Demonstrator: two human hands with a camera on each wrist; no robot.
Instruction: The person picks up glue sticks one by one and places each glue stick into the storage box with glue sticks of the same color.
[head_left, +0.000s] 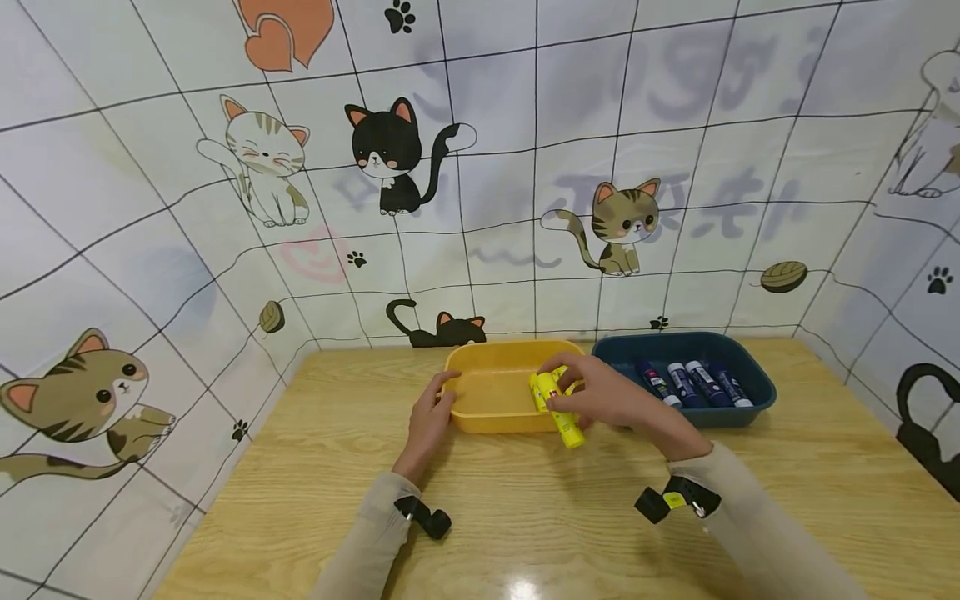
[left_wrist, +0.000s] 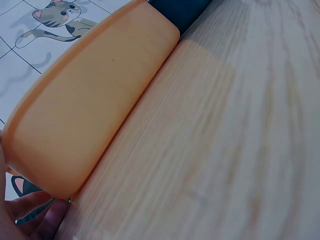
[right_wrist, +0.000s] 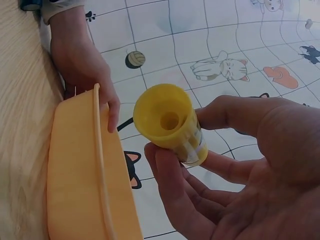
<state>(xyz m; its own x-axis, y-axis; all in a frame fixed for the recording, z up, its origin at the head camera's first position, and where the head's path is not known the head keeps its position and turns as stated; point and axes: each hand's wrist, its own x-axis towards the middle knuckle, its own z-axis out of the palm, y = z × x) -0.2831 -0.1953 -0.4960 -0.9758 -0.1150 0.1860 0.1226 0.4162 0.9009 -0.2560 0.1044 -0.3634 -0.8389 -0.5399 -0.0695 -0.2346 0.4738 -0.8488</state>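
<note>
My left hand [head_left: 430, 417] grips the left end of a yellow plastic tray [head_left: 498, 424], with a finger over its rim in the right wrist view. Between thumb and fingers my right hand [head_left: 617, 393] pinches a yellow glue stick [head_left: 567, 427], tilted above the tray's front right rim. Its hollow round end faces the camera in the right wrist view. More yellow [head_left: 537, 392] shows behind it, apparently glue sticks inside the tray, partly hidden by the right hand; how many I cannot tell.
To the right of the yellow tray stands a dark blue tray [head_left: 716, 418]. Several dark blue glue sticks [head_left: 705, 380] with white ends lie in it. Both trays are on a wooden table [head_left: 480, 508], close to a wall covering [head_left: 517, 192] printed with cats.
</note>
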